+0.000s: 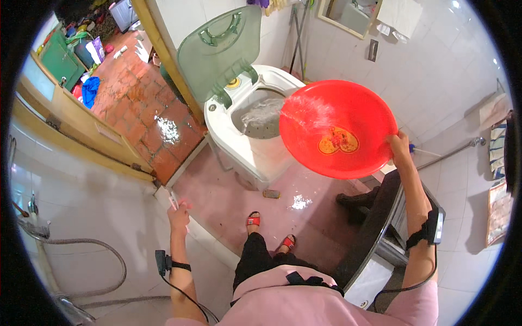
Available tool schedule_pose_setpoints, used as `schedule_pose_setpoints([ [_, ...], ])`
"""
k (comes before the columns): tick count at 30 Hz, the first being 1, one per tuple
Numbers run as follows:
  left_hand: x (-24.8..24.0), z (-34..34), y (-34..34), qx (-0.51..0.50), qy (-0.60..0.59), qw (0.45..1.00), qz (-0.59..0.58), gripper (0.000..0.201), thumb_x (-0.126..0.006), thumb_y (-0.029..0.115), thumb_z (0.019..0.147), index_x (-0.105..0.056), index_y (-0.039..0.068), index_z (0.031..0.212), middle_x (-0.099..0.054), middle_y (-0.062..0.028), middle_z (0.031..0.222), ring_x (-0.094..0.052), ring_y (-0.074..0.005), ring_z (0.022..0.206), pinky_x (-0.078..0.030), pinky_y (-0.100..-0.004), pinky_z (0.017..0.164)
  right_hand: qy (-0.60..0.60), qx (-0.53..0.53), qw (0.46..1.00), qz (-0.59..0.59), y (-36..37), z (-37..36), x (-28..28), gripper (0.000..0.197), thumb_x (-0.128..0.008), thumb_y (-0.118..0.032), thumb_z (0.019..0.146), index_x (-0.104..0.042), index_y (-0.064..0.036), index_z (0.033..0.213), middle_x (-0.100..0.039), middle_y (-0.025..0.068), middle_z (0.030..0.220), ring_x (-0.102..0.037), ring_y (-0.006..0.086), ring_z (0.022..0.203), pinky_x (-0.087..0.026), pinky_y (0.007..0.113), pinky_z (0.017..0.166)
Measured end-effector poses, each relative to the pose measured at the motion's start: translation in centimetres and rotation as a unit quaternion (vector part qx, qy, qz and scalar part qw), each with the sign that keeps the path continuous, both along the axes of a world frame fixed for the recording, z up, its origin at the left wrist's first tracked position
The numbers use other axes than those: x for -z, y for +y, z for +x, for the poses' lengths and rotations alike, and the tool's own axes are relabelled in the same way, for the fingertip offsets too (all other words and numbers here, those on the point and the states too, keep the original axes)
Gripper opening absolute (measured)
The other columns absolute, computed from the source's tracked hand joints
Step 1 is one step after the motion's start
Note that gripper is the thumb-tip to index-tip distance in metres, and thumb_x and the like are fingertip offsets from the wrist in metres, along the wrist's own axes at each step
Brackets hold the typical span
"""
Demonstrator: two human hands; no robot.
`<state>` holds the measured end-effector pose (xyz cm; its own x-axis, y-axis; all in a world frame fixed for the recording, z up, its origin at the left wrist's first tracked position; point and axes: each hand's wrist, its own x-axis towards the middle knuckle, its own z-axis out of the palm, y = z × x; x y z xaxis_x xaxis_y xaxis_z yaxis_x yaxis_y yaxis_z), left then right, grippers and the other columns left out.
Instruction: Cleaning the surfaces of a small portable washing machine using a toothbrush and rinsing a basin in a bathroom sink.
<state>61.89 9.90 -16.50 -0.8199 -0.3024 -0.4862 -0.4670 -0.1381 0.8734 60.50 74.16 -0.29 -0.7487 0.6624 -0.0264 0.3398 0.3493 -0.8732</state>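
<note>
My right hand (399,149) is closed on the right rim of a round red plastic basin (359,108) with a yellow and red printed motif on its bottom. The basin is held tilted to the left. Clear water (263,114) runs over its far-left rim into the open tub of a white machine (220,127), which looks like a small top-loading washing machine. The machine's translucent green lid (217,49) stands raised. Away at the left, my left hand (178,216) is closed around a short, thin white thing (173,201) whose kind I cannot make out.
A doorway at the left opens onto a wet red brick floor (130,114). A dark cabinet (375,239) stands close on my right. On the wet pink floor (212,190) lies a small block (271,194). A shower hose (122,261) hangs at the lower left.
</note>
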Motion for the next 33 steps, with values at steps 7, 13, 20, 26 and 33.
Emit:
schedule_pose_setpoints([
  [7,3.9,7.5,-4.5,-0.063,-0.075,0.995,-0.021,0.015,-0.056,0.011,0.084,-0.055,0.002,0.097,-0.059,-0.0080,0.070,-0.033,-0.0050,0.037,-0.024,-0.0190,0.029,-0.024,-0.001,0.999,-0.036,2.4,2.9,-1.8,0.023,-0.055,-0.003,0.066,-0.059,0.0044,0.087,-0.058,0.0060,0.065,-0.056,0.0154,0.055,-0.045,0.032,0.046],
  [13,5.4,11.3,-6.0,-0.110,-0.106,0.988,0.009,0.015,-0.057,0.011,0.083,-0.053,0.003,0.095,-0.059,-0.0072,0.068,-0.034,-0.0048,0.036,-0.024,-0.0191,0.029,-0.058,-0.008,0.994,0.096,2.7,2.6,-4.3,0.024,-0.055,-0.004,0.064,-0.059,0.0038,0.086,-0.060,0.0051,0.071,-0.057,0.0156,0.063,-0.046,0.031,0.057],
  [20,2.6,11.6,-5.2,-0.111,-0.102,0.989,-0.002,0.016,-0.058,0.013,0.083,-0.053,0.005,0.095,-0.059,-0.0066,0.068,-0.036,-0.0047,0.039,-0.026,-0.0190,0.030,-0.004,-0.130,0.979,0.160,-2.0,-3.5,-7.7,0.027,-0.054,-0.010,0.069,-0.056,0.0039,0.092,-0.060,0.0102,0.076,-0.057,0.0183,0.070,-0.045,0.033,0.063],
  [26,4.0,8.8,-2.5,-0.046,-0.080,0.995,0.027,0.020,-0.060,0.019,0.084,-0.054,0.004,0.097,-0.059,-0.0061,0.069,-0.035,-0.0042,0.040,-0.025,-0.0183,0.032,-0.073,-0.145,0.942,0.293,-4.8,-6.2,-5.6,0.033,-0.054,-0.013,0.070,-0.055,0.0021,0.100,-0.061,0.0165,0.080,-0.059,0.0246,0.074,-0.046,0.037,0.069],
  [33,3.8,12.0,-2.9,-0.095,-0.103,0.990,0.026,0.017,-0.055,0.013,0.086,-0.053,0.002,0.098,-0.059,-0.0081,0.071,-0.033,-0.0045,0.036,-0.025,-0.0193,0.029,-0.078,-0.109,0.950,0.281,6.2,-1.9,-2.6,0.029,-0.056,-0.012,0.065,-0.056,0.0025,0.090,-0.059,0.0151,0.074,-0.058,0.0235,0.070,-0.045,0.037,0.064],
])
